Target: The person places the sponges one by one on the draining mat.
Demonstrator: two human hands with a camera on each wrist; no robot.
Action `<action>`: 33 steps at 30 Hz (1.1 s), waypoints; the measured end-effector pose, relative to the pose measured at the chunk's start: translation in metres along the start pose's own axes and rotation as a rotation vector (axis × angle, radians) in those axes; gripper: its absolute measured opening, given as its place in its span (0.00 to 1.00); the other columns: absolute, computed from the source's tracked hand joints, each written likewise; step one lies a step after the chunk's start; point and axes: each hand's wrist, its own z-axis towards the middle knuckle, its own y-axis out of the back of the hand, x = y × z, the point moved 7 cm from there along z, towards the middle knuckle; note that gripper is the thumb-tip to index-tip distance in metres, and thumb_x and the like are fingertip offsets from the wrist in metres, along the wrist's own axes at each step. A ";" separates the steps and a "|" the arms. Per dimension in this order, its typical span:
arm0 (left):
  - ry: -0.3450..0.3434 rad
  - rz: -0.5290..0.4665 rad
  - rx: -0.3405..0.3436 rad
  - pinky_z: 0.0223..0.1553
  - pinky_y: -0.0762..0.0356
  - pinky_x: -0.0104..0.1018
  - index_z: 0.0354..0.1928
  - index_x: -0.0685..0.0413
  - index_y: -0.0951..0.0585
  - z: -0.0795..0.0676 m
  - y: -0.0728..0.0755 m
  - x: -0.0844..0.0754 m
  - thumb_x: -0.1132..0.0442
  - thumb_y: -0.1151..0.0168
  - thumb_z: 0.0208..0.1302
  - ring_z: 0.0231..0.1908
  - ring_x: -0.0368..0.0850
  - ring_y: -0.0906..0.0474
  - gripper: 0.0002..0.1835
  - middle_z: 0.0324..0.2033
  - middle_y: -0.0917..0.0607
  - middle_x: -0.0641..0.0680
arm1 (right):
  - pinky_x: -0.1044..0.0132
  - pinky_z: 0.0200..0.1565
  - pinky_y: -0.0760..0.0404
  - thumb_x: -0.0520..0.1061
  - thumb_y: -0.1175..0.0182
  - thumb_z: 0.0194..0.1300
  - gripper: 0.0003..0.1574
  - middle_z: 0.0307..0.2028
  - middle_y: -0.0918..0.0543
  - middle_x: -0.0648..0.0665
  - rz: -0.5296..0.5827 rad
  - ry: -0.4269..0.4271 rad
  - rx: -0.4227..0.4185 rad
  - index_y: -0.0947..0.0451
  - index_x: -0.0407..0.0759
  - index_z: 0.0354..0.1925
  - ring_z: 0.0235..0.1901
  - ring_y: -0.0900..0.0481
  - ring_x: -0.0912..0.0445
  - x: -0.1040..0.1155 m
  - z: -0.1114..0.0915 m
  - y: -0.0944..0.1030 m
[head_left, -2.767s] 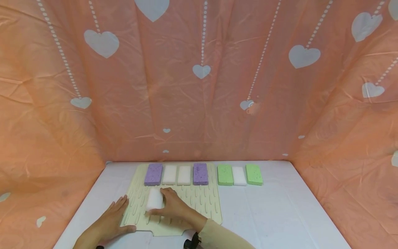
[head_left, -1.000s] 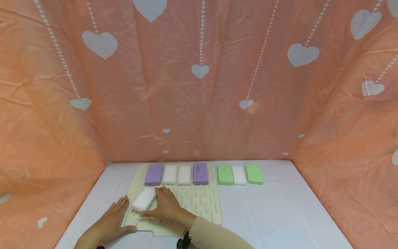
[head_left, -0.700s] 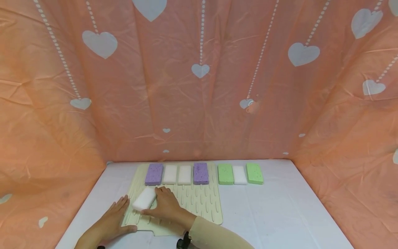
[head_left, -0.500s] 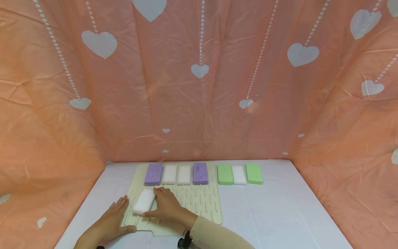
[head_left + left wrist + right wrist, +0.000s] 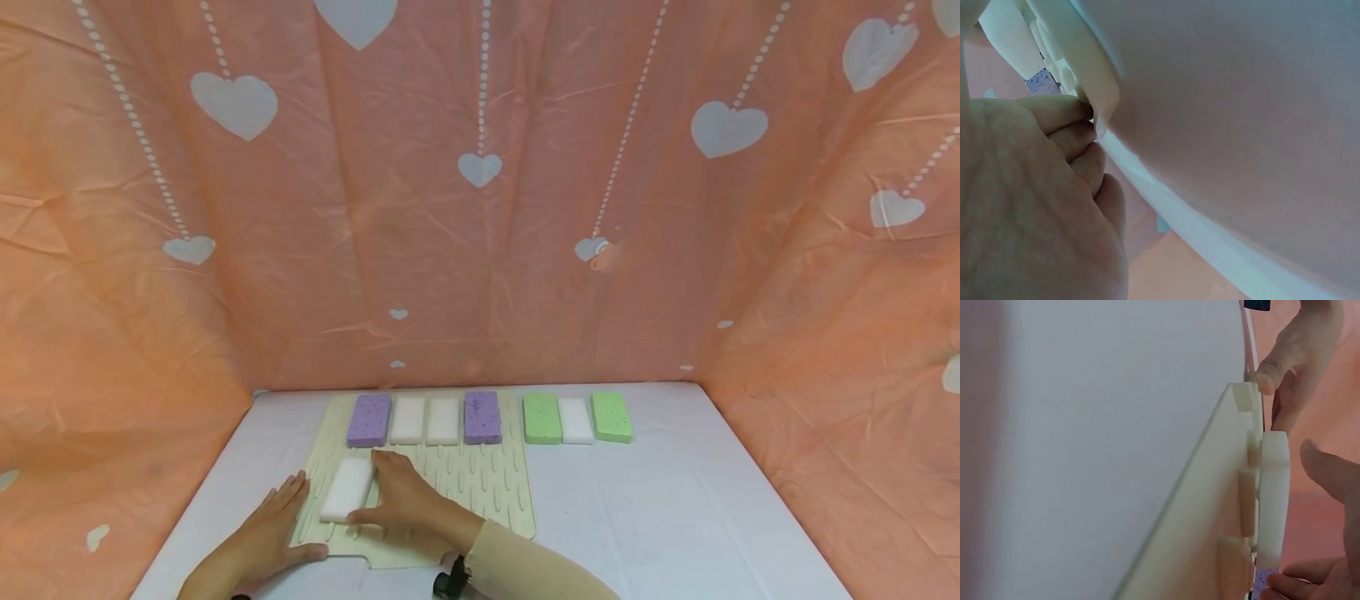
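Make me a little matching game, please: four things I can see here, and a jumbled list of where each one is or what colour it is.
1. Ridged mat
2. Left hand
3. Right hand
4. Far-right green sponge

A. at the mat's left edge
B. to the right of the mat
C. cream-coloured
D. beside the frontmost white sponge

Pairs: 1-C, 2-A, 3-D, 4-B

Matt foam block [image 5: 348, 490]; ridged rubbery mat [image 5: 480, 492]

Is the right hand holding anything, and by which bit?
Seemingly nothing: the right hand is beside the white block, but its thumb stands clear of it.
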 end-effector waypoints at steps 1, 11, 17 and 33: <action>0.005 -0.005 0.004 0.59 0.86 0.11 0.68 0.80 0.36 0.000 0.000 0.000 0.34 0.27 0.47 0.69 0.75 0.43 0.61 0.70 0.39 0.76 | 0.65 0.71 0.37 0.72 0.32 0.56 0.65 0.73 0.35 0.44 0.024 0.000 0.004 0.43 0.37 0.75 0.73 0.38 0.52 -0.001 -0.001 0.002; -0.090 0.025 -0.095 0.65 0.85 0.18 0.65 0.82 0.36 0.001 -0.002 0.003 0.34 0.29 0.49 0.72 0.71 0.48 0.60 0.66 0.36 0.80 | 0.56 0.73 0.39 0.66 0.33 0.62 0.50 0.74 0.37 0.41 0.124 0.031 -0.015 0.31 0.33 0.66 0.74 0.41 0.47 -0.022 -0.016 0.029; -0.049 -0.010 -0.066 0.62 0.85 0.14 0.66 0.81 0.36 0.002 -0.003 0.003 0.33 0.28 0.46 0.70 0.75 0.45 0.62 0.68 0.37 0.79 | 0.54 0.72 0.37 0.66 0.32 0.61 0.57 0.74 0.36 0.43 0.148 -0.007 -0.044 0.40 0.38 0.74 0.74 0.40 0.48 -0.044 -0.031 0.045; 0.026 -0.028 0.032 0.58 0.88 0.11 0.68 0.81 0.39 0.002 -0.007 0.005 0.32 0.29 0.45 0.70 0.76 0.47 0.64 0.71 0.42 0.78 | 0.42 0.70 0.37 0.65 0.32 0.61 0.58 0.73 0.35 0.39 0.259 -0.026 -0.155 0.43 0.39 0.76 0.73 0.39 0.43 -0.100 -0.079 0.087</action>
